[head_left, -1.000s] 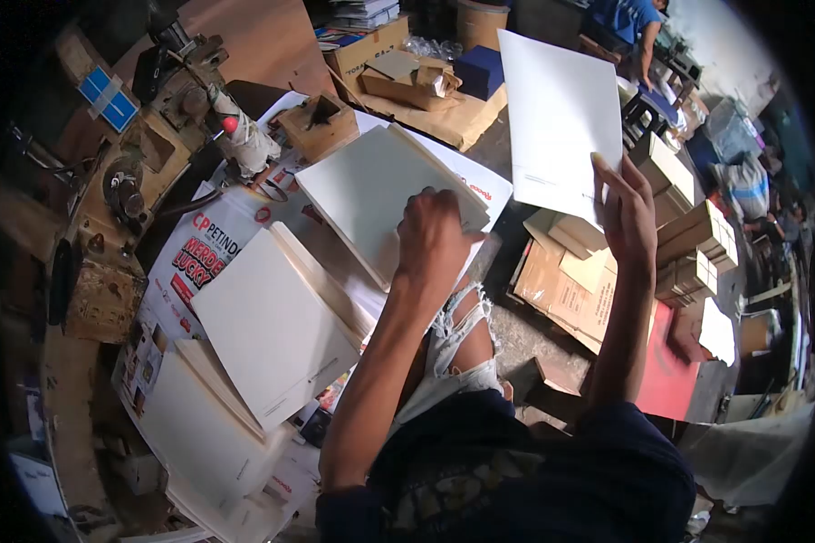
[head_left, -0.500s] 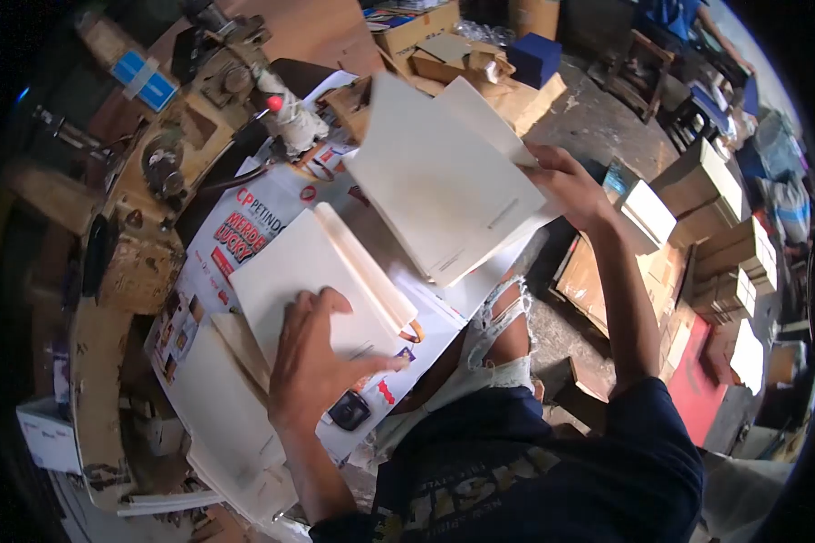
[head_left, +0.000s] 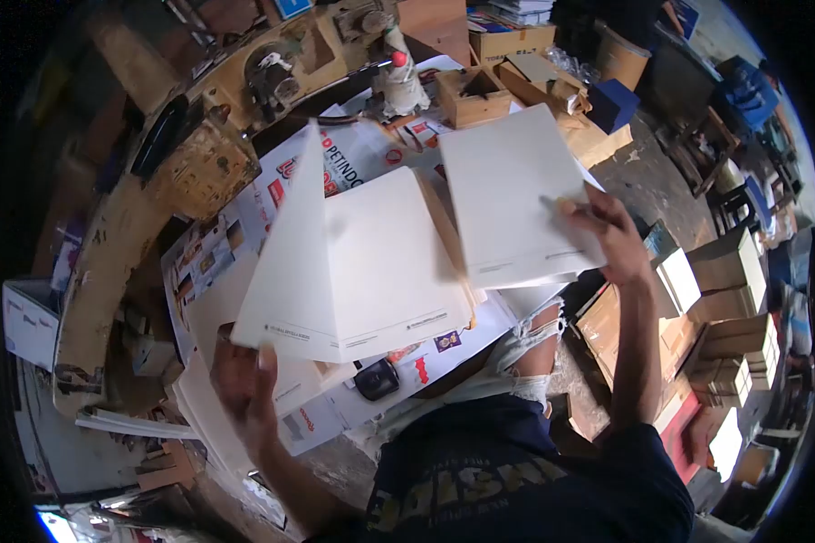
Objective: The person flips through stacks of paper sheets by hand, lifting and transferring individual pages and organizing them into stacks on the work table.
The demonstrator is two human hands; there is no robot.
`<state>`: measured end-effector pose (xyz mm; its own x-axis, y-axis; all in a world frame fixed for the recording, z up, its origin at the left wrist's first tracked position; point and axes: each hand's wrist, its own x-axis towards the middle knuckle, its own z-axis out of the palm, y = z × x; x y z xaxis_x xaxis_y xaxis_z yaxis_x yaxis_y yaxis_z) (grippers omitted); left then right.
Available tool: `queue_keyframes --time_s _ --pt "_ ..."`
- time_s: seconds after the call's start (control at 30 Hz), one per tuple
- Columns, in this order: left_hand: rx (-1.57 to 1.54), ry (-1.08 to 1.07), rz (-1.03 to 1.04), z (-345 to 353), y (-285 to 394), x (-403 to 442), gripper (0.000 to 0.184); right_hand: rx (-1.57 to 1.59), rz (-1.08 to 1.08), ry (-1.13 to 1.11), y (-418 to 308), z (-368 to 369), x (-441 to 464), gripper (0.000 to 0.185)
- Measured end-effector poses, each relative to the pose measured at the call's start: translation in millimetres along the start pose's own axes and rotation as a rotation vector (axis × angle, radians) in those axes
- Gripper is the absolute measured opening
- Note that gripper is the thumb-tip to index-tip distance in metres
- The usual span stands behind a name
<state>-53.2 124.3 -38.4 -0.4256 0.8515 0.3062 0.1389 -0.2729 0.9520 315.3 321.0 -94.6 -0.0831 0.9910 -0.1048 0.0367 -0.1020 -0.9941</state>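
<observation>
My left hand (head_left: pixel 244 380) pinches the lower corner of a white printed sheet (head_left: pixel 285 271), which is lifted like an open leaf beside the paper stack (head_left: pixel 394 244). Small printed lines run along the bottom edge of both. In my right hand (head_left: pixel 611 231) is a set of white sheets (head_left: pixel 516 190), held up by its right edge with the thumb on top. This set hangs just right of the stack. Beneath my left hand lie more pale sheets (head_left: pixel 199 362), partly hidden by the arm.
A printed banner (head_left: pixel 217 244) covers the work surface. A black mouse-like object (head_left: pixel 377 379) lies near my lap. Behind stand a wooden box (head_left: pixel 471 98) and a worn metal machine (head_left: pixel 208 154). Wrapped paper bundles (head_left: pixel 729 353) and a cardboard sheet (head_left: pixel 607 330) are at the right.
My left hand has moved from over the stack to the lower left, and now lifts a sheet. The sheets in my right hand are now flatter. The whole view has shifted.
</observation>
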Motion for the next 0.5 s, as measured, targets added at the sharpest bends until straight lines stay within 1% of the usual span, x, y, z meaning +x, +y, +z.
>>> queue_keyframes --time_s 0.03,0.07,0.1,0.13,0.17,0.23,0.27,0.3,0.37,0.4,0.43,0.5 --pt "0.002 0.011 -0.003 -15 1 0 0.039 0.067 -0.055 -0.056 2 14 -3 0.07" --pt "0.403 -0.173 0.028 -25 9 2 0.049 0.007 -0.074 -0.167 7 26 1 0.065" --pt "0.802 -0.356 0.058 -31 16 2 0.059 0.081 -0.186 -0.306 10 41 -3 0.064" --pt "1.186 -0.397 0.065 -29 23 -3 0.068 -0.002 -0.16 -0.324 3 63 -8 0.063" --pt "1.188 -0.378 0.06 -29 23 -5 0.068 -0.087 -0.135 -0.345 -5 82 -12 0.062" --pt "1.162 -0.491 -0.227 -34 23 -6 0.07 -0.149 -0.117 -0.413 -14 104 -17 0.063" --pt "1.156 -0.464 -0.144 -39 21 -8 0.063 -0.208 -0.092 -0.463 -16 112 -19 0.064" --pt "1.148 -0.44 -0.159 -48 17 -10 0.063 -0.223 -0.097 -0.487 -13 117 -23 0.064" --pt "1.051 -0.43 -0.001 -69 8 -10 0.052 -0.068 0.081 -0.182 -2 127 -27 0.066" --pt "1.028 -0.378 0.128 -70 8 -9 0.039 0.159 0.182 -0.252 -6 132 -26 0.067" --pt "1.031 -0.352 0.112 -75 9 -12 0.039 0.146 0.182 -0.278 -10 136 -25 0.067" --pt "0.869 -0.233 -0.166 -86 12 -19 0.029 0.079 0.19 -0.332 -15 140 -27 0.057"
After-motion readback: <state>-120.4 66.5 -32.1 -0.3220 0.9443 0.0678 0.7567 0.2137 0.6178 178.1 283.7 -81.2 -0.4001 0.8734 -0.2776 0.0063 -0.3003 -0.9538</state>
